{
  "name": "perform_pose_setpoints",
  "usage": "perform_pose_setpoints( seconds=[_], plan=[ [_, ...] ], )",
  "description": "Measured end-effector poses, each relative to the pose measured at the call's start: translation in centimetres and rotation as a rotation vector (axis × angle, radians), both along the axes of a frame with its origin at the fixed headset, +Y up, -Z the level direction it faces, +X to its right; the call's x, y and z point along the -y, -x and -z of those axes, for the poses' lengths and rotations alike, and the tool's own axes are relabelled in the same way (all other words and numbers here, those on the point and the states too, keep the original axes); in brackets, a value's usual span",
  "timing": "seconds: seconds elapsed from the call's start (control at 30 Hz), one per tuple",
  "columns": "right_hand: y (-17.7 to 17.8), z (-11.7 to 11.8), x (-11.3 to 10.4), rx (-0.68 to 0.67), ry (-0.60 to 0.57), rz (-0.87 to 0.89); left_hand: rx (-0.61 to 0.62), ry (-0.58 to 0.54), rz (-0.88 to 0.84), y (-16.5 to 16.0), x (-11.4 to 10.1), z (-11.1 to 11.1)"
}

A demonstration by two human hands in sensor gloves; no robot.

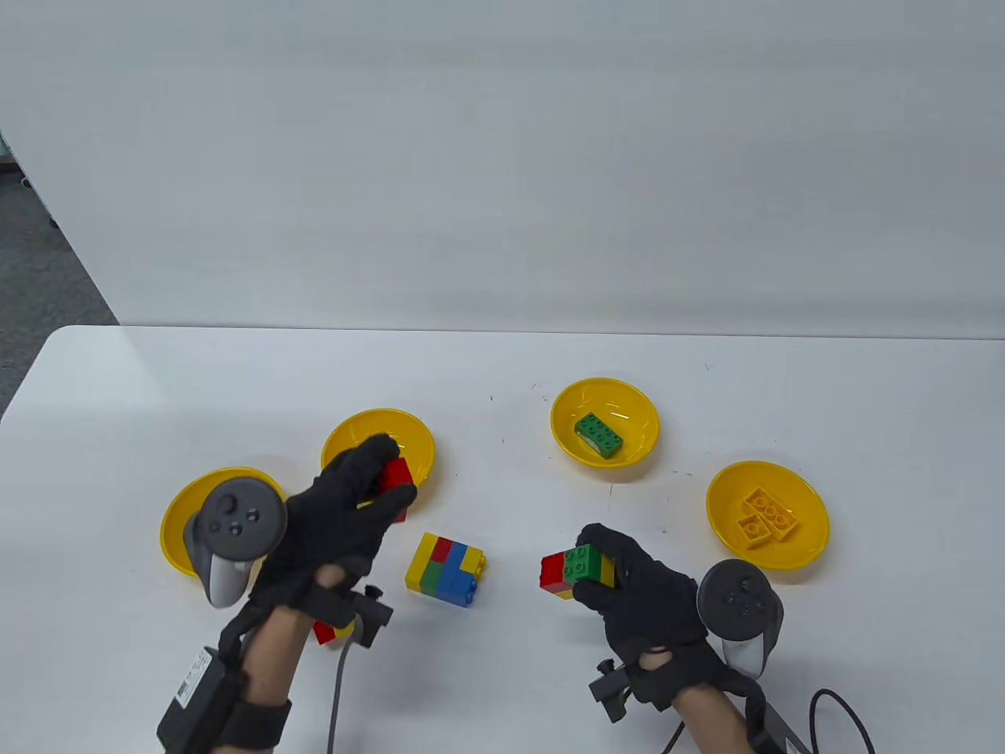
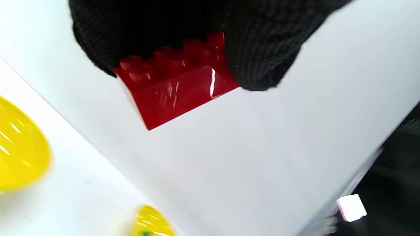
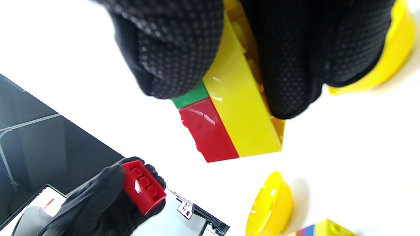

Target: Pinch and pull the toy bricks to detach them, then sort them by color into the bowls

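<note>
Over near rim of second-left bowl (image 1: 416,440): red brick (image 1: 396,479) pinched in left hand (image 1: 345,510), bowl just beyond fingertips; right hand (image 1: 644,597) gripping remaining brick cluster (image 1: 577,569).

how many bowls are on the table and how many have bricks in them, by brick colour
Yellow plastic bowls holding a green toy brick: 1
Yellow plastic bowls holding pale orange-yellow bricks: 1
Yellow plastic bowls with no brick visible inside, both partly hidden by the left hand: 2
Total: 4 bowls
</note>
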State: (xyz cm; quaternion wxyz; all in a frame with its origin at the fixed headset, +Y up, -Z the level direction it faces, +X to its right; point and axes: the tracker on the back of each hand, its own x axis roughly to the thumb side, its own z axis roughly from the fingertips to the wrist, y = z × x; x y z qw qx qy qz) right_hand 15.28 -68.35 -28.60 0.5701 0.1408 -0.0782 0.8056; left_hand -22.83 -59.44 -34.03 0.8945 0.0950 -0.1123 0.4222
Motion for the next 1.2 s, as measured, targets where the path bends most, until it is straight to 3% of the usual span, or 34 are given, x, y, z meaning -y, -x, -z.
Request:
perform_pose_setpoints(
  seconds=[0.1, 0.3, 0.47, 0.57, 0.7, 0.83, 1.03, 1.1, 1.2],
  plan=[
    [-0.2, 0.3, 0.3, -0.011, 0.02, -0.002, -0.051, 0.11, 0.179, -0.4, 0.2, 3.3],
    [-0.4, 0.5, 0.4, -0.009, 0.024, -0.025, -0.144, 0.288, 0.489, -0.8, 4.4, 9.2],
    [-0.4, 0.8, 0.9, -0.012, 0.042, -0.036, -0.177, 0.338, 0.547, 0.0, 6.6, 11.3],
    [-0.3, 0.9, 1.0, -0.012, 0.046, -0.046, -0.227, 0.35, 0.541, 1.2, 6.7, 11.5],
    [-0.2, 0.8, 1.1, -0.013, 0.048, -0.047, -0.249, 0.288, 0.452, 2.3, 4.8, 10.0],
    [0.0, 0.8, 1.1, -0.014, 0.048, -0.035, -0.207, 0.159, 0.396, 1.8, 1.5, 7.2],
    [0.7, 0.4, 0.9, -0.033, 0.042, 0.015, -0.025, -0.046, 0.259, -1.9, -3.0, 1.5],
    [0.9, 0.3, 0.8, -0.046, 0.039, 0.031, 0.049, -0.083, 0.217, -3.4, -3.2, -0.5],
    [1.4, 0.0, 0.6, -0.068, 0.033, 0.052, 0.149, -0.142, 0.168, -5.8, -1.8, -3.4]
  ],
)
